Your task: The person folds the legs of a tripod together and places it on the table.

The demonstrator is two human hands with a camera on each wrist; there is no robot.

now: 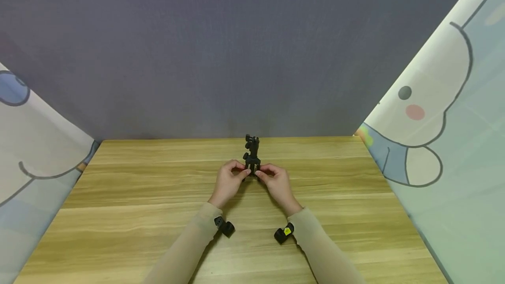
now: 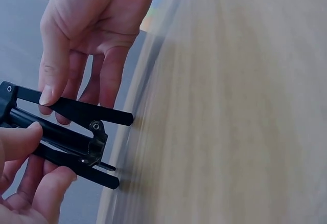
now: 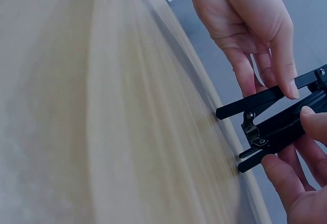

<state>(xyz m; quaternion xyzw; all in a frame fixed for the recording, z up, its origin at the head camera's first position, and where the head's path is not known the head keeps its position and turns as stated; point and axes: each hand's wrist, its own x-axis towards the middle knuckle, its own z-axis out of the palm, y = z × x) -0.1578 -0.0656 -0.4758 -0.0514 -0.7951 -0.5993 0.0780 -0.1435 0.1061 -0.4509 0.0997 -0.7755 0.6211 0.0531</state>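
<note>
A small black mini tripod (image 1: 253,160) stands upright near the far side of the table, its head and side knobs at the top. My left hand (image 1: 229,179) pinches one leg between thumb and fingers, and my right hand (image 1: 277,183) pinches another leg on the opposite side. Seen in the left wrist view, the tripod (image 2: 66,133) has its legs partly spread around a central column, with metal hinges near the bottom. The right wrist view shows the tripod's leg ends (image 3: 230,110) touching or nearly touching the tabletop; which, I cannot tell.
A wood-grain table (image 1: 130,214) lies under both forearms. Behind it rises a dark grey wall (image 1: 236,56). Cartoon-printed panels (image 1: 430,100) flank it at the sides. Black devices (image 1: 226,227) are strapped to both wrists over beige sleeves.
</note>
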